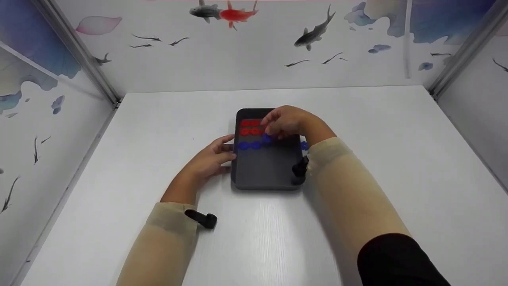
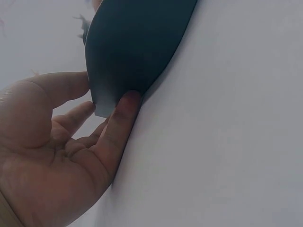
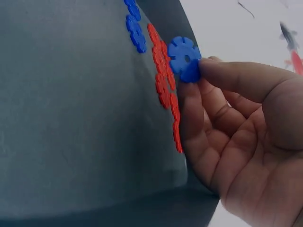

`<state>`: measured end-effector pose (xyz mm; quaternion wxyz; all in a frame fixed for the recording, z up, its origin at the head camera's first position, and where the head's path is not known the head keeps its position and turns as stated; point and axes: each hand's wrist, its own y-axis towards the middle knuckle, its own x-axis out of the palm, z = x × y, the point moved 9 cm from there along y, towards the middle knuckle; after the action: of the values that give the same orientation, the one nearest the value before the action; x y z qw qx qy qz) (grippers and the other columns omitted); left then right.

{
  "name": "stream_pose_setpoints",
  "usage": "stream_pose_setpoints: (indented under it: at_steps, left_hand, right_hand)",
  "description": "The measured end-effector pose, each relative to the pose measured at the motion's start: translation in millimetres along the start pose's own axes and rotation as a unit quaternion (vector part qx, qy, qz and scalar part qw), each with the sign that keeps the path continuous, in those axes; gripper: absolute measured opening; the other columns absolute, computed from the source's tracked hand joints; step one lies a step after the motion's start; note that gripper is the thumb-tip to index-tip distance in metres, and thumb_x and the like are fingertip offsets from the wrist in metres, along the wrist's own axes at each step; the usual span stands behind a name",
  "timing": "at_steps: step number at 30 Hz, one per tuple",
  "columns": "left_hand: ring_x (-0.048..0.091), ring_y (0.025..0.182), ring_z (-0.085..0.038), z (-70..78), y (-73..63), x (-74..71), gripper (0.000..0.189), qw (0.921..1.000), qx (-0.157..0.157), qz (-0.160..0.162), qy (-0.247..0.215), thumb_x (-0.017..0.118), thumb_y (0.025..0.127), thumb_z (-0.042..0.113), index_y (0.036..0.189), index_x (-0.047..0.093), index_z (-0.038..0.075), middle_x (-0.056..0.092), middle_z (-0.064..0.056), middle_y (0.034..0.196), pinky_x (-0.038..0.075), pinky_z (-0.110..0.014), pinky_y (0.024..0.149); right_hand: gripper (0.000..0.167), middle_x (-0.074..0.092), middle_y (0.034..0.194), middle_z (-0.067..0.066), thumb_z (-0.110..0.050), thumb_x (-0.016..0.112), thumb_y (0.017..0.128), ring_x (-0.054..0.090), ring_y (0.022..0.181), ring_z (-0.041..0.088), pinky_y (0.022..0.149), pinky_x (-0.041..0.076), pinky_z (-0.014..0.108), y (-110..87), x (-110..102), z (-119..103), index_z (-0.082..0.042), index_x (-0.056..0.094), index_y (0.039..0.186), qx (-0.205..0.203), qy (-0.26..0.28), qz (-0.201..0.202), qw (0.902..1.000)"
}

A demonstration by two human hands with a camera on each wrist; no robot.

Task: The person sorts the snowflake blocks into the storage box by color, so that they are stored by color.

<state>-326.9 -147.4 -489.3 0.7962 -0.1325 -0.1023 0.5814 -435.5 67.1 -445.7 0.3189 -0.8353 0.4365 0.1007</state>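
Observation:
My right hand point(image 1: 287, 121) is over the upper right of a dark grey tray point(image 1: 266, 171). It pinches a blue notched plastic disc point(image 3: 183, 54) between thumb and fingertips, held up off the tray floor in the right wrist view. Flat red notched discs point(image 1: 250, 127) lie in two rows towards the tray's far end, partly hidden by this hand. Just nearer, blue notched discs point(image 1: 249, 145) lie side by side along the left. With fairly straight fingers my left hand point(image 1: 208, 159) touches the tray's left wall; the left wrist view shows its fingertips against the tray side point(image 2: 137, 47).
Another blue piece point(image 1: 304, 145) shows just past the tray's right edge, partly behind my right wrist. The white table point(image 1: 139, 159) carries the tray. Printed panels point(image 1: 270, 47) stand at the back and sides, with metal posts point(image 1: 83, 51) at the corners.

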Motion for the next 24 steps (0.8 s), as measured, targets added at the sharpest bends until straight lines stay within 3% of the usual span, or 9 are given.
stream_pose_setpoints:
  at_steps: [5,16,24]
  left_hand:
    - [0.054,0.145,-0.03,0.5,1.6,0.8,0.072,0.9999,0.007,-0.004,-0.008,0.062,0.105,0.008,0.168,0.034,0.028,0.042,-0.01,0.163,0.053,-0.051,0.115]
    - [0.055,0.144,-0.031,-0.5,2.1,1.5,0.072,0.9999,0.004,-0.001,-0.011,0.062,0.104,0.005,0.168,0.035,0.027,0.042,-0.011,0.163,0.053,-0.05,0.115]
    - [0.055,0.144,-0.031,0.4,2.5,1.6,0.072,0.9998,0.009,-0.004,-0.02,0.061,0.104,0.004,0.168,0.035,0.026,0.042,-0.013,0.163,0.052,-0.051,0.116]
  right_hand:
    - [0.033,0.076,0.113,0.005,-0.017,0.079,0.095,0.067,0.095,0.022,0.086,0.059,0.037,2.4,1.5,2.4,-0.018,0.075,0.127,0.008,-0.057,0.018,0.9982]
    - [0.028,0.077,0.113,0.005,-0.015,0.075,0.097,0.07,0.096,0.023,0.084,0.06,0.037,5.4,9.2,3.8,-0.02,0.075,0.124,0.012,-0.11,0.021,0.9937]
    - [0.036,0.075,0.117,0.005,-0.014,0.077,0.093,0.07,0.095,0.024,0.084,0.061,0.037,4.3,3.5,-0.2,-0.019,0.073,0.129,-0.004,-0.062,0.034,0.9975]
